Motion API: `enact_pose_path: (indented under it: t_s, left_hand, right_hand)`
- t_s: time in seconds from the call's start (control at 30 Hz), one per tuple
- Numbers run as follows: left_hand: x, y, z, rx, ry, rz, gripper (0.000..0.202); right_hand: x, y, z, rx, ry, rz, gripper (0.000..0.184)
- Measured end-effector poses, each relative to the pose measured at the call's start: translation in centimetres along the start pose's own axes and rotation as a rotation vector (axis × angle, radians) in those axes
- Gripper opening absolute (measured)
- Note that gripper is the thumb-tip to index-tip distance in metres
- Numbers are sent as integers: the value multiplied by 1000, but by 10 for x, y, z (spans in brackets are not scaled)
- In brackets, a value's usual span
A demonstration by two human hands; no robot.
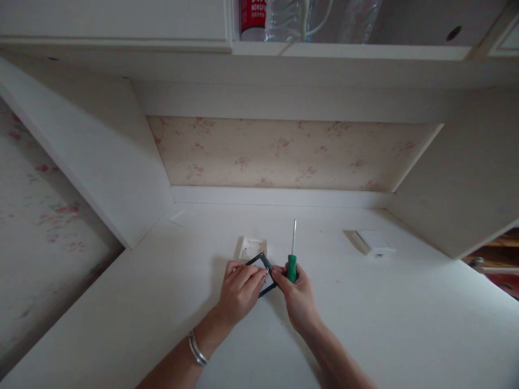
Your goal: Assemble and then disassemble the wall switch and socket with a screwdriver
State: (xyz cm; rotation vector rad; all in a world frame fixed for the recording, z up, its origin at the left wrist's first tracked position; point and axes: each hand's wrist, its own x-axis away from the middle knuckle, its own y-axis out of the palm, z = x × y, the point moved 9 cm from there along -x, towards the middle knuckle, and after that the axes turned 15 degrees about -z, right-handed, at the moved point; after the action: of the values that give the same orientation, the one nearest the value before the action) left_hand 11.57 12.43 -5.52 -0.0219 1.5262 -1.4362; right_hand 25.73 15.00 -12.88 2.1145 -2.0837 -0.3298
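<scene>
Head view: over the white desk, the left hand bunches its fingers, pinch unclear, on a black-rimmed square plate near a white plastic tray; the right hand grips a green-handled screwdriver at the plate's edge, with room before a white rectangular box.

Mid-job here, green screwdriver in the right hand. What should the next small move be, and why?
Probably swing the green screwdriver round so its tip faces the dark-framed plate. The right hand grips it by the handle with the tip pointing away, while the left hand has its fingertips on the plate; what they touch there is too small to tell.
</scene>
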Motion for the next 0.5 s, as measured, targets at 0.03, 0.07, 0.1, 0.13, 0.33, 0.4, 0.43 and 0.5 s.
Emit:
enact_pose_path:
  t_s: [0.03, 0.07, 0.1, 0.13, 0.33, 0.4, 0.43, 0.5]
  left_hand:
    - [0, -1, 3, -16, 19, -3, 17]
    - [-1, -1, 4, -22, 24, -1, 18]
    - [-1, -3, 3, -18, 11, 8, 17]
    - [-2, -5, -1, -7, -20, 25, 15]
    - [7, -30, -52, 93, -297, 126, 15]
    - [12, -40, -78, 78, -391, 100, 20]
    - [14, -44, -91, 44, -420, 65, 22]
    - [16, -49, -121, -62, -477, -64, 28]
  right_hand:
    - [0, 0, 0, 8, -6, 1, 29]
    - [0, -1, 0, 15, -11, 0, 29]
    - [0, -1, 0, 18, -12, 0, 29]
    - [-1, -1, 0, 16, -9, -1, 30]
    - [-2, 0, 7, -159, 67, -13, 32]
    - [-2, 0, 9, -222, 103, -9, 34]
    - [-2, -1, 9, -244, 121, -4, 34]
    - [-2, -2, 10, -275, 143, 3, 35]
